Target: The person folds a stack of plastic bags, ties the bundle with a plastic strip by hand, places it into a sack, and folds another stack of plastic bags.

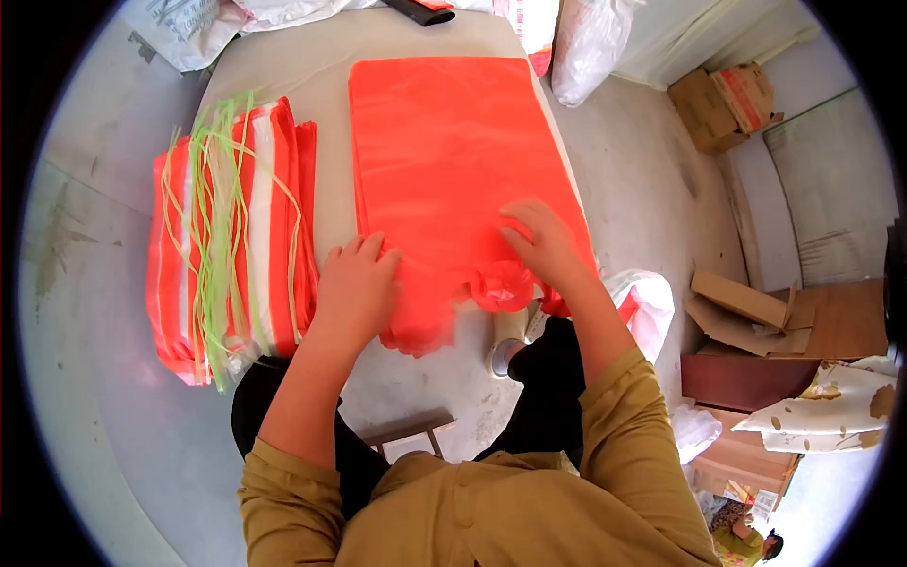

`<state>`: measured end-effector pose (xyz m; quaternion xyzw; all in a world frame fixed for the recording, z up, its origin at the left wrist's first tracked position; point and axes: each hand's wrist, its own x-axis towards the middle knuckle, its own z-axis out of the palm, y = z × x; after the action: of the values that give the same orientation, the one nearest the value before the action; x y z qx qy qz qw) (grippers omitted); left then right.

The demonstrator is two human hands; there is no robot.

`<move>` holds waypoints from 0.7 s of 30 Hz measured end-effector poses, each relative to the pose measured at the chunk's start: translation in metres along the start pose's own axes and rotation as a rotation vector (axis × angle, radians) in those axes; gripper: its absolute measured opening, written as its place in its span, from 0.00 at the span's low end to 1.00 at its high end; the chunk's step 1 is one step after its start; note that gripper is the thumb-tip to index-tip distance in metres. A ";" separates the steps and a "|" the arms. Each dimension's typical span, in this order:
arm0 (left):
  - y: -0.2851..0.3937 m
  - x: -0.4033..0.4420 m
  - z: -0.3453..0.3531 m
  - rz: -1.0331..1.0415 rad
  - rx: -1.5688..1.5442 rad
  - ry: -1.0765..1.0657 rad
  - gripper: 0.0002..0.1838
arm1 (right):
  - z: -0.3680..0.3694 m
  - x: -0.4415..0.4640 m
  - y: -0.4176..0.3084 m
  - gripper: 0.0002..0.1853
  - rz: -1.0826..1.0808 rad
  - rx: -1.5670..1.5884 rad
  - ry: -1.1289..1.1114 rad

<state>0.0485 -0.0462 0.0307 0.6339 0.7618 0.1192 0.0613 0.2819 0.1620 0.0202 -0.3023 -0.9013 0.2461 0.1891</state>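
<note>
- Head view: the red sheets point(453, 142) lie flat on the pale table point(279, 57), their far part smooth, their near edge crumpled and partly blurred.
- The left hand point(364, 283) is at the near-left edge of the red sheets, its fingers close together and pointing away from the body; the sheets lie just right of them. Whether these fingers grip any of the edge, I cannot tell.
- The right hand point(546, 244) lies over the near-right part, fingers bent leftward, with a narrow gap between thumb and forefinger. The red surface is directly under the fingertips; whether they pinch it, I cannot tell.
- Between the hands, nearer the body, the red material bunches into a lump point(501, 286).
- Left of the red sheets, well apart from them, is a red-and-white bundle point(172, 312) with green strings point(217, 227) draped over it.
- Past the table's right side, cardboard boxes point(704, 104) stand on the floor point(652, 180).
</note>
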 end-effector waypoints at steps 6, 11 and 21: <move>0.002 0.017 0.001 0.039 -0.104 0.230 0.13 | -0.014 -0.034 -0.007 0.12 0.244 0.285 -0.005; 0.040 0.031 0.018 0.213 -0.291 0.267 0.14 | -0.016 -0.041 -0.001 0.09 0.378 0.315 -0.041; 0.077 0.061 0.056 0.295 -0.273 0.234 0.18 | -0.049 -0.035 -0.005 0.09 0.326 0.506 0.063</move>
<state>0.1242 0.0325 0.0003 0.7060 0.6396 0.3015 0.0397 0.3296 0.1525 0.0553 -0.3939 -0.7445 0.4804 0.2443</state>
